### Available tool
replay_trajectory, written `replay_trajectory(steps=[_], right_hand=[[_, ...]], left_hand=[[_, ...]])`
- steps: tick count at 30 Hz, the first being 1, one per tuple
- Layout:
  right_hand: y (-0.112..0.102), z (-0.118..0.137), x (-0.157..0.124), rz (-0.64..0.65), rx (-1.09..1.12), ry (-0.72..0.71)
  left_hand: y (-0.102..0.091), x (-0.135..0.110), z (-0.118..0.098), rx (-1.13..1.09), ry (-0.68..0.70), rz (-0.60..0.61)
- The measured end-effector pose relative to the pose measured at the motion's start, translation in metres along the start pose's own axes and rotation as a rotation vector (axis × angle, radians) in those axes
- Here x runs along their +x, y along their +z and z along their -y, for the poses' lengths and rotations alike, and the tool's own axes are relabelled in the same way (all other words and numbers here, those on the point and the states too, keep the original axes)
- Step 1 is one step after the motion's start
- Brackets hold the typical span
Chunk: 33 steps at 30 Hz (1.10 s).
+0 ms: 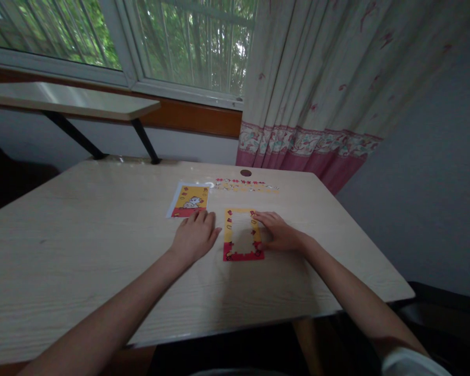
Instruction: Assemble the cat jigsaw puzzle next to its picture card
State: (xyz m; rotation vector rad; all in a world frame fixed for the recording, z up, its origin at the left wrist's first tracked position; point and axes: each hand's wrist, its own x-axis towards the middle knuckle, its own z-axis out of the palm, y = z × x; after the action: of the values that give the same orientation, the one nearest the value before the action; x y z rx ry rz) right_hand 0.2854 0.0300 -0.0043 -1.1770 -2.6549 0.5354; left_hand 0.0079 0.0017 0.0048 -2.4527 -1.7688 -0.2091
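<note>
A jigsaw puzzle border (pixel 243 257), yellow above and red below, lies on the table with the bare tabletop showing through its middle. My right hand (pixel 279 232) rests at its right side, thumb and fingers apart, fingertips touching the edge. Palm down, my left hand (pixel 195 235) lies between the border and a picture card (pixel 191 197), its fingers at the card's lower edge. A white cartoon animal on yellow and red is printed on that card. Beyond both hands, loose puzzle pieces (pixel 241 181) lie in rows, red ones behind yellow and white ones.
The pale wooden table (pixel 82 250) has a round dark hole cover (pixel 246 173) near its back edge. A raised shelf (pixel 74 99) on black legs stands at the back left. Behind are a window (pixel 191 47) and a patterned curtain (pixel 297 94); a wall is on the right.
</note>
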Motion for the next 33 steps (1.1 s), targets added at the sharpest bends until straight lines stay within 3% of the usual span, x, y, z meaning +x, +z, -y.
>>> replay_trajectory(steps=[33], right_hand=[[-0.0006,-0.0021,-0.0002,-0.025,-0.018,-0.040]], left_hand=[[0.0057,-0.0041,-0.0078,-0.072,-0.031,-0.016]])
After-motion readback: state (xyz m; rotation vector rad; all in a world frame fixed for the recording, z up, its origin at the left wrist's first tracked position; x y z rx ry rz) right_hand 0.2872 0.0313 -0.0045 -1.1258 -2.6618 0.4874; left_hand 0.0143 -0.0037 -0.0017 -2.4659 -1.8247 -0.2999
